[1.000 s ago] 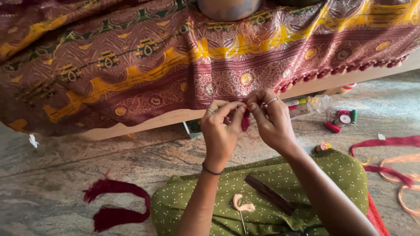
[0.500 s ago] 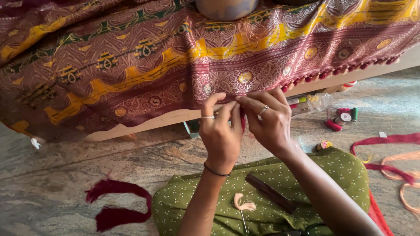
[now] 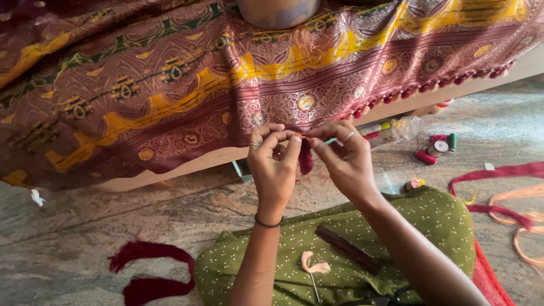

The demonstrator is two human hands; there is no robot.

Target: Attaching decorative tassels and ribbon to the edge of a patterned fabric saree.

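Observation:
My left hand [image 3: 274, 164] and my right hand [image 3: 344, 156] meet at the lower edge of a maroon and yellow patterned cloth [image 3: 170, 73]. Between the fingertips of both hands hangs a small maroon tassel [image 3: 305, 157] at the cloth's edge. Both hands pinch it, thumbs and forefingers closed on it. A row of finished maroon tassels [image 3: 430, 85] runs along the cloth's edge to the right. On my green dotted lap cloth [image 3: 396, 226] lie a dark wooden stick [image 3: 348, 249] and a peach thread tuft on a needle [image 3: 313, 266].
The cloth drapes over a low pale board [image 3: 187, 164] with a round pot [image 3: 277, 10] on top. Thread spools [image 3: 436, 147] and a clear packet [image 3: 396, 129] lie on the stone floor at right. Maroon thread [image 3: 147, 272] lies at left, maroon and peach strands [image 3: 510, 198] at right.
Both hands have shifted slightly, fingers working the tassel; it now hangs visibly between them. The view has drifted a little.

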